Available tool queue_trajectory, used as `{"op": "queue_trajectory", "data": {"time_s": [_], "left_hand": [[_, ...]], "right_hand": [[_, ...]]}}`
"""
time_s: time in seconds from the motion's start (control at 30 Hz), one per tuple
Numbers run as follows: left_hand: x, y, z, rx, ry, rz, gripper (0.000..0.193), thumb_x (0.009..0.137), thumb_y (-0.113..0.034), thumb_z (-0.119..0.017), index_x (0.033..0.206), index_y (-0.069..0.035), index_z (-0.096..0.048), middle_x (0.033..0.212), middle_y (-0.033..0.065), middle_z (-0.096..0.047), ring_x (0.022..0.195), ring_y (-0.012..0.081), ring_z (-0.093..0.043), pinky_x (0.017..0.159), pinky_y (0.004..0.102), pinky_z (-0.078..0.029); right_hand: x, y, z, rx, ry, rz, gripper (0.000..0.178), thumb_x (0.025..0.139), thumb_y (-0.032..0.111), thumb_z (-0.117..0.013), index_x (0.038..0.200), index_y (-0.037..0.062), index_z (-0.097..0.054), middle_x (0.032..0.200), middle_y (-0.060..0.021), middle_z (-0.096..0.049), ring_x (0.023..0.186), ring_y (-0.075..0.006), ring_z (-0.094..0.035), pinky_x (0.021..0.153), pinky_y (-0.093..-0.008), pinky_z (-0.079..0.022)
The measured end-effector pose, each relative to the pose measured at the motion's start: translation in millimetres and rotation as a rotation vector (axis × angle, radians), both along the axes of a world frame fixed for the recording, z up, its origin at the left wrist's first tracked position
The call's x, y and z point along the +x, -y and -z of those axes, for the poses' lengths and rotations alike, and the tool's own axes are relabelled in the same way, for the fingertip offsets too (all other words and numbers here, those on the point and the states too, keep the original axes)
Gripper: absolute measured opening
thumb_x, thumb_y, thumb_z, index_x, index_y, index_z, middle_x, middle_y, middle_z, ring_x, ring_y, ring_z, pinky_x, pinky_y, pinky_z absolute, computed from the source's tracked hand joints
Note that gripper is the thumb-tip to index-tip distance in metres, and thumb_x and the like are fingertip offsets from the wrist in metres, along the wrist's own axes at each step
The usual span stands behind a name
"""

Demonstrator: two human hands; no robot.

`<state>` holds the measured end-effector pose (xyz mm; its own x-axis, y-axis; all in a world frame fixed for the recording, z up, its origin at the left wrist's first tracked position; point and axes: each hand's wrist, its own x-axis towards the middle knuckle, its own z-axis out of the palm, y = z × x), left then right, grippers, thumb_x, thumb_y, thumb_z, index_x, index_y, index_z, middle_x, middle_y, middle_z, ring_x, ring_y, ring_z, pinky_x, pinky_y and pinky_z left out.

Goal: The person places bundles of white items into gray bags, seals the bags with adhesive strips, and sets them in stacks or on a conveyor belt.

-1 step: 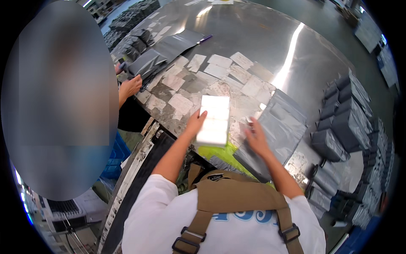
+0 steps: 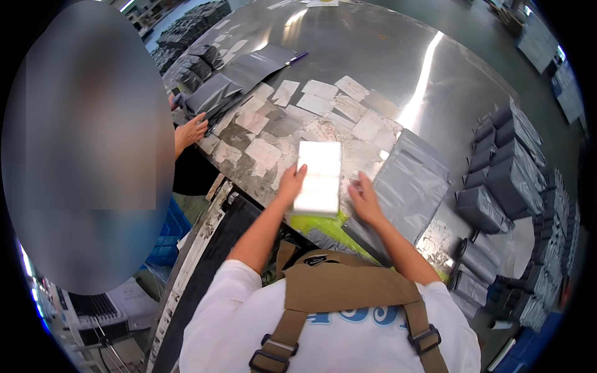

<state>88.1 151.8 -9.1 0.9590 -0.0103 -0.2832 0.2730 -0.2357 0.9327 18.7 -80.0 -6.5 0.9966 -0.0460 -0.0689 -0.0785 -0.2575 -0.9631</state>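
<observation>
My left hand [image 2: 291, 184] grips the left side of a white rectangular pack [image 2: 318, 177], thumb on its top face. Faint crosswise lines divide that top face. To the right of the pack, my right hand [image 2: 365, 198] is apart from it, with fingers spread and nothing visible in them. A stack of flat grey plastic mailing bags [image 2: 413, 186] lies just right of my right hand, partly under that forearm. Bright yellow-green material [image 2: 323, 227] shows at the table edge below the pack.
Worn paper labels [image 2: 320, 96] cover part of the metal table [image 2: 367, 46]. Filled grey parcels [image 2: 510, 168] are stacked at the right. At the left, a co-worker's hand [image 2: 191, 132] touches grey bags [image 2: 214, 93]. A purple pen [image 2: 297, 58] lies beyond; a blue crate [image 2: 171, 230] stands below.
My right hand has moved left, away from the grey bags and closer to the white pack. My left hand keeps its hold on the pack.
</observation>
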Motion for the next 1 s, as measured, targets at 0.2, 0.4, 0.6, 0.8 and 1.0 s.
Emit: {"op": "queue_trajectory", "data": {"time_s": [0.2,0.4,0.6,0.8,1.0], "left_hand": [[-52.4,53.2,-32.7,-0.657,0.151,-0.037,0.055,0.102,-0.035,-0.041,0.146,-0.004,-0.03,0.136,0.0128,-0.046,0.118,0.0175,-0.048,0.1,0.0319,-0.038],[-43.9,73.0,-52.7,-0.335,0.085,0.038,0.033,0.098,-0.017,-0.046,0.127,-0.003,-0.053,0.113,0.0065,-0.058,0.103,0.0154,-0.054,0.09,0.0341,-0.045],[-71.9,148.3,-6.0,0.2,0.97,1.053,0.033,0.075,-0.003,-0.059,0.108,-0.004,-0.061,0.112,0.0138,-0.058,0.107,0.0343,-0.052,0.091,0.0416,-0.043],[-74.5,191.7,10.9,0.367,1.006,0.991,0.036,0.074,-0.01,-0.068,0.11,-0.008,-0.061,0.119,0.0129,-0.054,0.114,0.0333,-0.047,0.095,0.0437,-0.039],[-56.1,167.6,-0.3,0.338,1.021,1.053,0.031,0.07,-0.008,-0.07,0.1,-0.005,-0.063,0.104,0.0125,-0.056,0.099,0.0316,-0.053,0.086,0.0398,-0.045]], "right_hand": [[-27.2,-6.2,-26.7,0.149,0.107,0.069,0.073,0.088,0.018,-0.062,0.146,0.0002,-0.022,0.142,-0.021,-0.036,0.132,-0.0301,-0.035,0.11,-0.0379,-0.027],[-92.9,46.0,-87.5,0.802,-0.029,0.332,0.076,0.085,0.011,-0.064,0.147,0.0037,-0.021,0.139,-0.0143,-0.042,0.124,-0.0232,-0.044,0.103,-0.0341,-0.037],[-152.9,98.0,-64.5,0.535,0.194,0.669,0.075,0.085,0.007,-0.063,0.147,0.0038,-0.021,0.141,-0.0136,-0.04,0.126,-0.0234,-0.042,0.104,-0.0338,-0.035],[-189.5,101.6,-45.8,0.44,0.21,0.857,0.074,0.086,0.005,-0.063,0.147,0.0035,-0.021,0.143,-0.0143,-0.038,0.129,-0.0238,-0.039,0.107,-0.0341,-0.031],[-217.6,86.0,-28.4,0.437,0.123,0.958,0.076,0.085,0.002,-0.061,0.149,0.004,-0.019,0.146,-0.0146,-0.035,0.131,-0.0236,-0.037,0.107,-0.0331,-0.03]]}}
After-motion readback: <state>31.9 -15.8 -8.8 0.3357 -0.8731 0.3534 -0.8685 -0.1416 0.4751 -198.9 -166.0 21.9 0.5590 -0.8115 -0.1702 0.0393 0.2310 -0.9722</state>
